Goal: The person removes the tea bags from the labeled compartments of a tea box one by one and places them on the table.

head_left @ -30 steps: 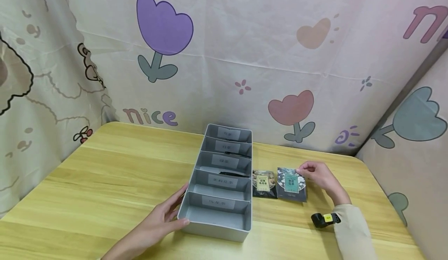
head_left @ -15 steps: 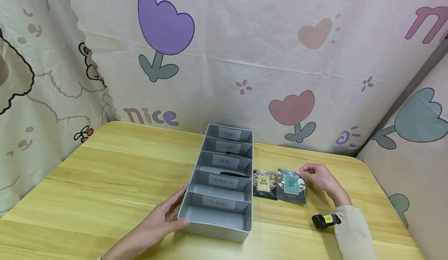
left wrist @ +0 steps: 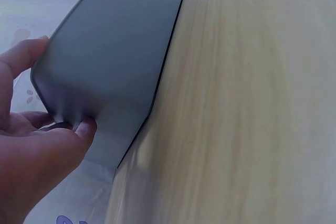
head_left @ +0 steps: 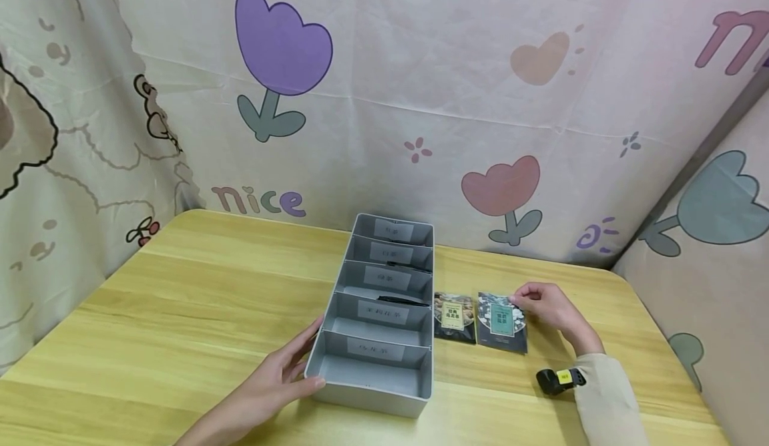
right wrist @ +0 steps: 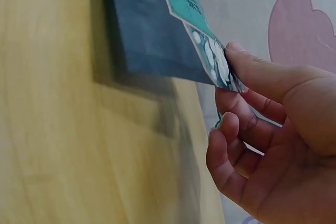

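A grey divided storage box (head_left: 369, 398) with labelled compartments stands on the table. My left hand (head_left: 270, 380) grips its near left corner, thumb at the front rim and fingers along the side. In the left wrist view, that hand (left wrist: 44, 145) holds the box's grey wall (left wrist: 113, 40). My right hand (head_left: 549, 309) pinches the top right corner of a dark tea sachet (head_left: 501, 322) with a teal label. The right wrist view shows the sachet (right wrist: 157, 38) tilted above the tabletop, between thumb and fingers. Beside it lies a black tea sachet (head_left: 453, 318) with a yellow label.
Thin black packets stand in two compartments, one packet (head_left: 404, 300) in the middle and another packet (head_left: 408, 267) behind it. A printed curtain (head_left: 384, 99) hangs behind the wooden table (head_left: 198, 299). A black camera (head_left: 555, 380) is strapped at my right wrist.
My right hand and the teal-labelled sachet have shifted slightly toward me. The left hand and the box stay where they were.
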The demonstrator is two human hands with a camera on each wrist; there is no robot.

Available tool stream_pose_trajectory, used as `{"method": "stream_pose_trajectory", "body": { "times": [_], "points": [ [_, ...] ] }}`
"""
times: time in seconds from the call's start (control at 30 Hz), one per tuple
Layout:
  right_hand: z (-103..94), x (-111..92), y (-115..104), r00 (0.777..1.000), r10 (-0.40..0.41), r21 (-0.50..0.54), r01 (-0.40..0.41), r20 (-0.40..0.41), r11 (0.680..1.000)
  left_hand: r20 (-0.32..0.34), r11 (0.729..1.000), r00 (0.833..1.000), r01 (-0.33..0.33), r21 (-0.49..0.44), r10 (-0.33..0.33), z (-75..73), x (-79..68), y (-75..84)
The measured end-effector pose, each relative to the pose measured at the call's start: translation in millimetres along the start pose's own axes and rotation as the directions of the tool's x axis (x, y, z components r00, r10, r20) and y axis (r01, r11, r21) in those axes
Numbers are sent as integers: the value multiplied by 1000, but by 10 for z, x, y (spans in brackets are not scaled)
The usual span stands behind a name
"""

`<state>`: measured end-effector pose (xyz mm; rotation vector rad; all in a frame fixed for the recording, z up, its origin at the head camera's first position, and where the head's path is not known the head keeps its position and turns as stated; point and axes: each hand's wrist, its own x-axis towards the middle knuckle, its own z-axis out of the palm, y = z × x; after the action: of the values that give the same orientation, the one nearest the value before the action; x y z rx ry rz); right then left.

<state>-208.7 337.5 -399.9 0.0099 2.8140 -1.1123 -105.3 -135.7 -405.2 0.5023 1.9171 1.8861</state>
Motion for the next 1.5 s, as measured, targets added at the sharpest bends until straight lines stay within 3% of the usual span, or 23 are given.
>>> {"method": "stream_pose_trajectory", "body": {
  "times": [0.5, 1.07, 1.27, 1.5],
  "points": [
    [-18, 0, 76, 1000, -14, -88, 11, -27, 996, 3, 1000, 1000, -7, 6, 7, -5, 14, 9],
    [-19, -19, -13, 1000, -1, -104, -2, -24, 995, 1, 1000, 1000, -10, 6, 10, -8, 8, -10],
    [40, -104, -293, 991, -122, -122, 115, -48, 986, -6, 1000, 1000, -7, 15, 7, -8, -2, -14],
    [242, -223, -648, 956, -281, -108, 272, -86, 956, 4, 1000, 1000, -19, 12, 19, -14, -2, -16]
  ]
}}
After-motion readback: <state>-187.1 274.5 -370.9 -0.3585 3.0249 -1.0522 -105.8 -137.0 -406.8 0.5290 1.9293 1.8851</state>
